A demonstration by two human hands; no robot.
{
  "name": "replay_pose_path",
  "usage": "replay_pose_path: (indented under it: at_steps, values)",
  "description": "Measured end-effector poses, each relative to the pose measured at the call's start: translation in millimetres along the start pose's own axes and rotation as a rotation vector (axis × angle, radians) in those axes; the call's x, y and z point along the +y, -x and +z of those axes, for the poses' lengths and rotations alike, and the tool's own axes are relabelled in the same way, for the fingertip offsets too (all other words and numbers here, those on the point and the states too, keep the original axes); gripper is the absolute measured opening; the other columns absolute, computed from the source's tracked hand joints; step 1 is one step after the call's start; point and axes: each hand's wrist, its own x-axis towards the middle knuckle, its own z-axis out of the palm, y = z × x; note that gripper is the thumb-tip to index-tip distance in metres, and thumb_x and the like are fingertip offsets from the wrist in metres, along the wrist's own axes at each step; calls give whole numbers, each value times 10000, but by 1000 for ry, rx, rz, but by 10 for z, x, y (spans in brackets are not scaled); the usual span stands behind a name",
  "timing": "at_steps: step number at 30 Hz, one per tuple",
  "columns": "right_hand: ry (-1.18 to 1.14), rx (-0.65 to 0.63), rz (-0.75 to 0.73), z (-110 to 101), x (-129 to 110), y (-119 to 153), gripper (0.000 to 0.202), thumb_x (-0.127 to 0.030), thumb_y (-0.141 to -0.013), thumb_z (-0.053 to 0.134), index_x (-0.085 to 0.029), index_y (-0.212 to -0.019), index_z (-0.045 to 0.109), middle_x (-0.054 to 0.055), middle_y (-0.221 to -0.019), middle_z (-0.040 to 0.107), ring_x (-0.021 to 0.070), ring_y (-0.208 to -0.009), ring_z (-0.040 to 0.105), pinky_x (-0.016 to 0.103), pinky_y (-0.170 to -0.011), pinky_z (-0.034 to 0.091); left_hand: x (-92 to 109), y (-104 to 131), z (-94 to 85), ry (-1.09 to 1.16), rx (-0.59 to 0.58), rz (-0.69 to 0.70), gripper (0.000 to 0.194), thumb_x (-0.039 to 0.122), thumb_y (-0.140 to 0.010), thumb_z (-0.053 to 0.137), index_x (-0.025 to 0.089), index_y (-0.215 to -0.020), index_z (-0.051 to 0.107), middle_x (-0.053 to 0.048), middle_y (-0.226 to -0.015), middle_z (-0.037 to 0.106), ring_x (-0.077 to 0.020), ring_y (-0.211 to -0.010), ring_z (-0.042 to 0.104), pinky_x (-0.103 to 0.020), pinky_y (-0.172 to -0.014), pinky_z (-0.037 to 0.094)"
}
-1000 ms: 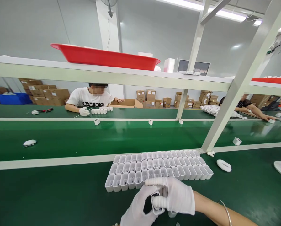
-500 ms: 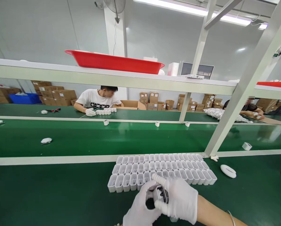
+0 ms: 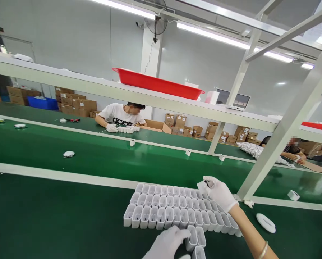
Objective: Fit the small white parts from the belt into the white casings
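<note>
My right hand (image 3: 220, 192), gloved in white, is raised over the far edge of the rows and pinches a small white plastic housing (image 3: 202, 186) with a dark part at its finger side. Below it stand tight rows of white open-topped plastic cups (image 3: 161, 216), upright, some with a dark slot inside. Low in the view my gloved left hand (image 3: 168, 242) has its fingers apart, the index fingertip at the rim of a nearer cup (image 3: 192, 239). Two other cups (image 3: 200, 236) stand close by, one cut off by the lower edge.
A green conveyor belt (image 3: 96, 158) runs behind a pale rail (image 3: 69, 177). A post (image 3: 279, 133) rises at the right, near a white oval part (image 3: 266, 223). Overhead, a shelf bears a red tray (image 3: 158, 85). Across the belt, a person (image 3: 123, 117) works with white pieces.
My hands have parted. The right carried the housing away and up to beyond the rows; the left dropped to the nearer cups, which now show. The camera view has tilted.
</note>
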Motion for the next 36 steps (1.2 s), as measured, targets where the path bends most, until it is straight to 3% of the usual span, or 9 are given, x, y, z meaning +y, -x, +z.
replay_pose_path:
  at_steps: [4, 8, 12, 16, 21, 25, 27, 30, 36]
  values:
    - [175, -58, 97, 166, 66, -440, 294, -268, -931, 603, -124, -1182, 651, 93, -1039, 722, 220, -984, 681, 396, -934, 519, -89, -52, 61, -160, -113, 103, 356, 250, -778, 642, 326, -1111, 744, -72, -1016, 724, -295, -901, 685, -374, -760, 549]
    - [296, -139, 169, 417, 151, -734, 229, -334, -960, 619, -147, -1082, 669, 68, -1046, 697, 198, -953, 671, 401, -890, 546, -48, -37, 47, -208, -46, 155, 295, 190, -805, 595, 309, -1026, 750, -48, -982, 712, -258, -872, 682, -336, -763, 534]
    - [361, -158, 181, 458, 160, -793, 244, -342, -962, 619, -150, -1107, 659, 74, -1101, 681, 210, -994, 661, 418, -906, 544, 9, -16, 4, -228, -27, 168, 260, 177, -811, 590, 296, -979, 749, -39, -999, 707, -240, -869, 675, -308, -756, 523]
    - [379, -77, 69, 365, -2, -482, 443, -288, -977, 567, -118, -1383, 514, 169, -1301, 599, 265, -1158, 614, 471, -1026, 480, 64, -7, -96, -210, -29, 228, 241, 170, -833, 576, 273, -979, 738, -39, -1022, 712, -233, -876, 685, -295, -760, 535]
    - [297, -136, -292, 428, -180, 445, 530, -415, -990, 489, -197, -1472, 464, 122, -1461, 510, 237, -1362, 479, 386, -1188, 350, 112, 8, -174, -195, -48, 236, 204, 186, -895, 536, 236, -962, 722, -59, -1046, 702, -227, -882, 680, -307, -763, 552]
    - [214, -326, -655, 567, -135, 994, 967, -709, -818, 610, -181, -1573, 316, 220, -1610, 291, 473, -1480, 229, 686, -1167, 246, 92, 20, -157, -81, 0, 250, 195, 135, -867, 571, 235, -934, 724, -55, -1077, 708, -219, -934, 679, -295, -829, 563]
    - [211, -429, -707, 620, -113, 1087, 1046, -746, -772, 633, -222, -1593, 249, 204, -1644, 199, 493, -1498, 103, 736, -1165, 140, 87, 33, -166, -46, -13, 258, 260, 141, -880, 569, 266, -1053, 717, -52, -1188, 705, -242, -1062, 666, -326, -925, 551]
    - [151, -518, -721, 665, -111, 1097, 997, -698, -826, 605, -187, -1595, 228, 203, -1644, 164, 443, -1511, 75, 689, -1198, 86, 93, 71, -182, -45, -39, 220, 352, 196, -907, 556, 307, -1219, 674, -54, -1279, 688, -273, -1160, 640, -380, -989, 536]
    - [12, -524, -689, 678, -111, 1095, 949, -677, -856, 596, -196, -1593, 242, 150, -1651, 175, 371, -1530, 105, 592, -1244, 71, 119, 174, -81, -116, 90, 116, 340, 214, -856, 583, 315, -1163, 690, -68, -1229, 697, -281, -1046, 659, -397, -889, 564]
